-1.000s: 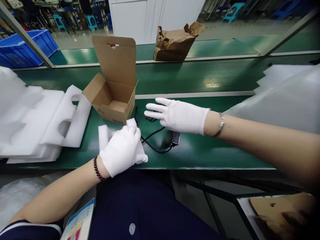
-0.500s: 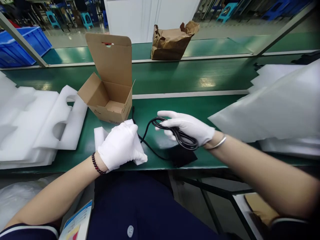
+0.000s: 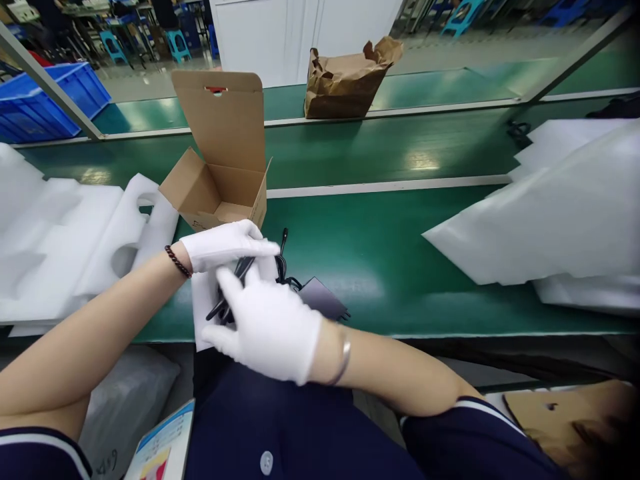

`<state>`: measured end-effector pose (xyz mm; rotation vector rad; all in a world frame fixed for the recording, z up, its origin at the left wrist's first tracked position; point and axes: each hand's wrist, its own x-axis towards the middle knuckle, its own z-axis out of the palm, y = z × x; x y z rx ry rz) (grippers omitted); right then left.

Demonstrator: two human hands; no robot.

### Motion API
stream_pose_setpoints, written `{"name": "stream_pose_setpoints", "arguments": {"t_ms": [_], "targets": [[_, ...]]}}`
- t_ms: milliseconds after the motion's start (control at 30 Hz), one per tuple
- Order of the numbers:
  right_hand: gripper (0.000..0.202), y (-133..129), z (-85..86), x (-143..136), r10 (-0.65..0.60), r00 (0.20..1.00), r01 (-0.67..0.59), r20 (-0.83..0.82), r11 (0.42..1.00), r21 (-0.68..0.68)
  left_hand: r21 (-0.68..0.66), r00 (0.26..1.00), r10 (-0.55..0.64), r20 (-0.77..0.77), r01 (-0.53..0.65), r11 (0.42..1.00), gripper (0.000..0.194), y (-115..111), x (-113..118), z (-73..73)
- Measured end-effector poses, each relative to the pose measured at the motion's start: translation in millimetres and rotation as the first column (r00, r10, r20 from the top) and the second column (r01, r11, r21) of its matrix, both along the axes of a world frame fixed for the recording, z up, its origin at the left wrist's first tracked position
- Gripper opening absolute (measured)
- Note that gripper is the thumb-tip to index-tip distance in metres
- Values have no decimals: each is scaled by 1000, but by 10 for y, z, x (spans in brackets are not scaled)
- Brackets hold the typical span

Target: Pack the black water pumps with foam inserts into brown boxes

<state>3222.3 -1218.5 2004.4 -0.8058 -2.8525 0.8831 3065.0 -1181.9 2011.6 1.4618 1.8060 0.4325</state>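
My right hand (image 3: pixel 273 327), in a white glove, reaches across to the left, its fingers and thumb around a bundled black cable (image 3: pixel 220 308). Above it my left hand (image 3: pixel 225 245), also gloved, stretches its fingers flat over the top of the bundle; its thumb is hidden. Under both hands lies a white foam sheet (image 3: pixel 201 310), partly covered. More cable loops (image 3: pixel 286 273) show just right of the fingers. Beside my right wrist rests a dark grey flat piece (image 3: pixel 324 299) with small prongs at its corner. An open cardboard box (image 3: pixel 233 190) stands right behind my left hand.
White foam pieces (image 3: pixel 65 233) are stacked on the left of the green table (image 3: pixel 380 247). White sheets (image 3: pixel 540 213) are piled on the right. Farther back are a crumpled brown paper bag (image 3: pixel 347 83), a blue crate (image 3: pixel 55 100) and a metal frame bar (image 3: pixel 50 80).
My right hand has swung left with the cable, onto the foam sheet. My left hand has released its grip on the sheet and moved up, fingers stretched. The grey piece has turned.
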Motion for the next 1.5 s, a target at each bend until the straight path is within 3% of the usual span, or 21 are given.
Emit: {"name": "stream_pose_setpoints", "arguments": {"t_ms": [100,167,200,233,300,333,400,433,500,600,700,800,967,1033,1100,1200,1300,1400,1467,1500], "targets": [[92,-197,4,-57,34,984,-60,172,987,148,6,953,-107,-282,114,994,36,-25,68,-66],[71,-72,60,53,130,981,-153,140,974,167,68,921,-85,-380,120,991,29,-63,110,-114],[54,67,81,131,121,988,-136,99,975,173,88,921,-68,-383,110,990,26,-82,126,-136],[41,246,81,199,62,997,-70,50,982,173,104,928,-49,-369,93,990,23,-97,139,-156],[33,657,-21,251,-172,984,176,-40,974,141,129,942,-9,-335,55,990,22,-116,154,-185],[33,854,-130,219,-221,971,228,-91,972,63,131,944,11,-330,34,991,22,-119,156,-194],[34,1166,-425,65,-89,970,27,-228,965,-259,116,941,51,-334,-13,993,23,-121,149,-205],[37,1268,-586,-32,-39,953,-97,-302,901,-423,100,941,71,-330,-39,994,22,-123,140,-208],[47,1373,-865,-198,-30,911,-252,-412,750,-612,75,948,107,-301,-88,993,22,-133,114,-214],[55,1383,-1079,-280,-141,886,-242,-442,673,-699,64,963,140,-231,-129,990,23,-155,72,-232],[55,1373,-1108,-218,-188,886,-236,-424,605,-761,78,970,119,-212,-105,991,15,-157,47,-259],[54,1393,-1112,-156,-208,884,-241,-418,564,-790,60,953,65,-297,-49,997,9,-125,35,-290],[51,1389,-1157,-97,-211,869,-253,-448,589,-767,-66,824,-186,-536,179,982,17,-83,27,-368],[53,1359,-1102,-77,-262,878,-131,-401,675,-727,-125,781,-236,-578,201,971,24,-67,41,-406],[59,1332,-963,-100,-423,825,113,-375,773,-624,-147,768,-238,-594,188,971,27,-31,59,-437],[78,1351,-642,-290,-540,726,412,-427,838,-359,-134,796,-249,-552,210,968,23,46,59,-437],[91,1489,-351,-590,-434,840,428,-326,899,-94,-89,840,-261,-475,250,964,19,23,-12,-337],[84,1659,-255,-683,-372,882,381,-289,924,-29,211,939,-89,-332,166,963,25,-294,-181,-221],[77,1691,-313,-506,-388,861,391,-328,918,-59,477,972,177,-153,-84,875,29,-676,-323,-254],[71,1666,-366,-352,-398,862,396,-314,915,-74,543,946,318,-66,-234,807,30,-890,-385,-326]]}}
